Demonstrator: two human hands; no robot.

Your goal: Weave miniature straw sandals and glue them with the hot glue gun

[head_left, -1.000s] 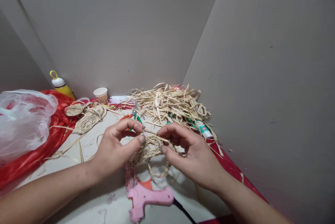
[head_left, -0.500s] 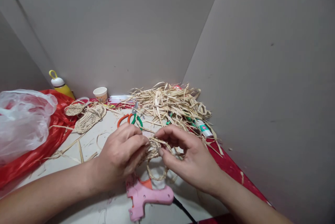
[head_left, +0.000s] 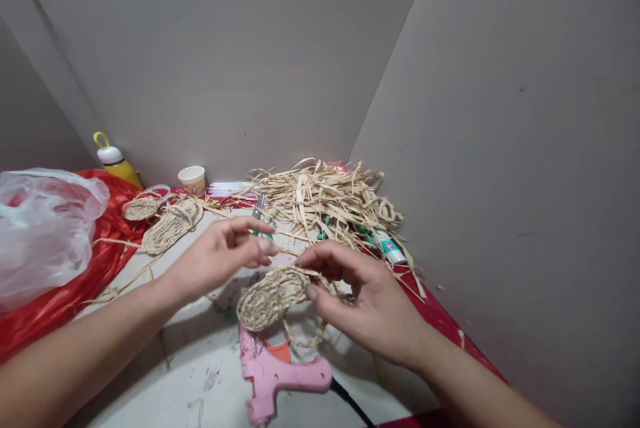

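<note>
Between thumb and fingers, my right hand (head_left: 345,288) pinches one end of an oval coil of braided straw (head_left: 273,296), with a loose loop of braid hanging under it. My left hand (head_left: 233,248) is off the coil, just above its left part, fingers apart and nothing in them. Directly below the coil lies a pink glue gun (head_left: 287,375) with an orange trigger, its black cord running to the lower right. Beyond my left hand, the scissors (head_left: 259,207) show only in part; their handles are mostly covered.
A heap of dry straw strips (head_left: 320,198) lies at the back, beside a white-green tube (head_left: 390,248). Two woven straw pieces (head_left: 173,225), a paper cup (head_left: 193,180), a yellow bottle (head_left: 120,165) and a clear plastic bag (head_left: 47,235) on red plastic stand left. Grey walls enclose the table.
My left hand has let go of the straw coil and moved up and left, its fingers opening. More of the coil shows now. My right hand keeps its hold almost in place.
</note>
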